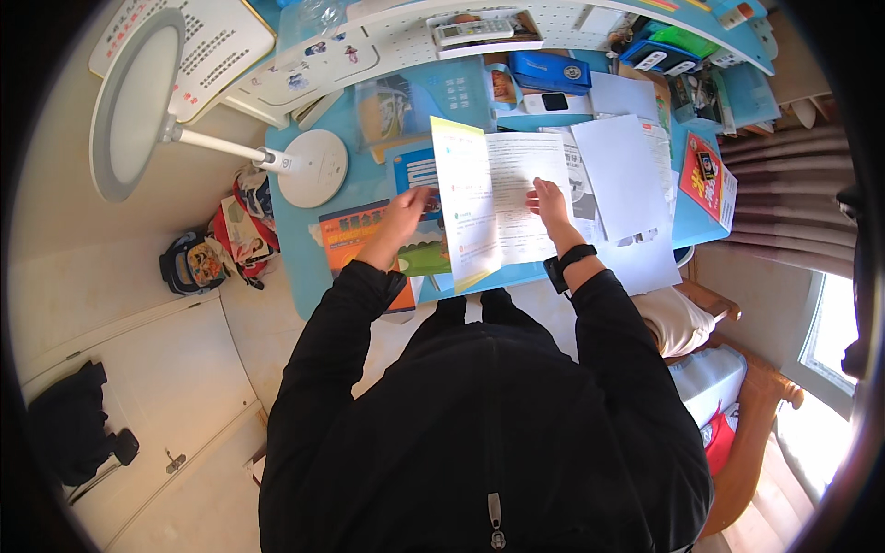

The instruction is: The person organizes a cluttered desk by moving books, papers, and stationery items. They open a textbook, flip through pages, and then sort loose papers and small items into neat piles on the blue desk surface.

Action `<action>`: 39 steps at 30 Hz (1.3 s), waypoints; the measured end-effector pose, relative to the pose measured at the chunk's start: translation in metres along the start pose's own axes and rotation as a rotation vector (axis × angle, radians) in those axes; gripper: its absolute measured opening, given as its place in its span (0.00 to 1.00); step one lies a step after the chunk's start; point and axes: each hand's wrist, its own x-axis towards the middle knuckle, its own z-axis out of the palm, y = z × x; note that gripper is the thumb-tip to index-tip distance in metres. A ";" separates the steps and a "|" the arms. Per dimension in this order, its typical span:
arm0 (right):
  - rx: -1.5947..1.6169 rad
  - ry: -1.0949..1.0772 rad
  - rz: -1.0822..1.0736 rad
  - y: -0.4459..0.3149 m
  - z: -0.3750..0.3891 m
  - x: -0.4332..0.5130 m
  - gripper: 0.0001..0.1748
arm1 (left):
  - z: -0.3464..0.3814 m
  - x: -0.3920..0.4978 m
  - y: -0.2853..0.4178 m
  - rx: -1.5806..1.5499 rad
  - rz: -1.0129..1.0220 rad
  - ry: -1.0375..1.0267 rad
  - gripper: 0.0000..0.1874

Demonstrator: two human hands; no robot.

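An open booklet (529,207) with printed pages lies on the light-blue desk in front of me. Its left-hand leaf (470,200), edged in yellow, stands partly raised. My left hand (413,205) is just left of this leaf, fingers bent towards its edge; whether they touch it cannot be told. Over the right-hand page is my right hand (550,204), its fingers slightly curled and apart, holding nothing. A black band (577,256) circles my right wrist. An orange textbook (356,228) and a blue-and-green illustrated book (425,256) lie below my left hand.
A white desk lamp (311,169) stands at the left. Loose white sheets (622,176) overlap at the right, near a red booklet (705,180). Behind lie a blue pencil case (550,72) and a clear document pouch (422,104). A wooden chair (753,408) is at my right.
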 end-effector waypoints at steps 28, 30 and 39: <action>-0.285 -0.561 -0.239 -0.054 0.038 -0.054 0.28 | 0.003 -0.010 -0.065 -0.753 -0.142 0.177 0.32; -0.466 -0.356 -0.262 -0.023 0.051 -0.042 0.31 | 0.005 -0.013 -0.066 -0.527 -0.097 0.201 0.30; -0.369 -0.424 0.169 0.002 0.070 -0.023 0.37 | 0.015 -0.016 -0.060 -0.471 -0.249 0.052 0.24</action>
